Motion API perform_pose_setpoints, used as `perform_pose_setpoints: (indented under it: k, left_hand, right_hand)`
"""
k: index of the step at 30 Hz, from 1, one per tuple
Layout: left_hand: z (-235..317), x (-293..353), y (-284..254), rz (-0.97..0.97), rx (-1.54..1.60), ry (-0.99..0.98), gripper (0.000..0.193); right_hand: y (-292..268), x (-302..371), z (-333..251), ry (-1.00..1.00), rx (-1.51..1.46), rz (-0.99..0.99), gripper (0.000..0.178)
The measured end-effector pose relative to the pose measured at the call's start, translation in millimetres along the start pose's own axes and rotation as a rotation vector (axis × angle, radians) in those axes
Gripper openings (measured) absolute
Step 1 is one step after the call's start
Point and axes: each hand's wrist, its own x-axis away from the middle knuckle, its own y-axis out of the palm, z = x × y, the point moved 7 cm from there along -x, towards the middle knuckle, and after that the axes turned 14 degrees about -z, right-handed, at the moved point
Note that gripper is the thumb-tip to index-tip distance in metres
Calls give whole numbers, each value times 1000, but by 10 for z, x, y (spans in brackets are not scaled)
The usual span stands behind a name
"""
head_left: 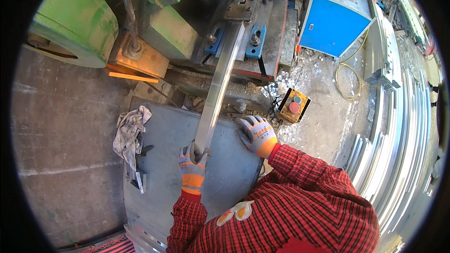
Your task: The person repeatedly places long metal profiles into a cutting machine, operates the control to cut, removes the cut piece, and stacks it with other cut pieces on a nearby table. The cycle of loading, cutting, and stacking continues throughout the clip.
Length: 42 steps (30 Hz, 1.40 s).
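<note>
Your left hand [191, 160], in a grey-and-orange glove [192, 180], grips the near end of a long, shiny, straight-edged metal bar [216, 91], which stretches ahead of that hand to the green-painted machine [171, 30], passing between two blue slotted clamps [256, 41]. Your right hand [258, 136], loosely open and palm down, rests on the flat grey worktop [171, 131] near its edge. Just ahead and right of it, a yellow box [302, 101] carries a round red button [294, 107] and a green button [297, 99]. Ahead and left of your left hand lies a crumpled, stained cloth [130, 129].
</note>
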Motion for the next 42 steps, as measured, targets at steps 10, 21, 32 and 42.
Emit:
perform_pose_setpoints:
  k: [10, 21, 32, 42]
  left_hand:
    - [474, -38, -87, -38, -336, -158, 50]
    - [268, -20, -159, -2, -400, 42, 52]
    - [345, -40, -69, -7, -402, 5, 40]
    - [299, -104, 16, -146, -337, -170, 38]
  right_hand:
    - [45, -7, 46, 24, 43, -5, 43]
    - [49, -5, 26, 31, 35, -44, 42]
    - [39, -17, 26, 34, 39, -44, 42]
    - [54, 7, 24, 21, -11, -50, 42]
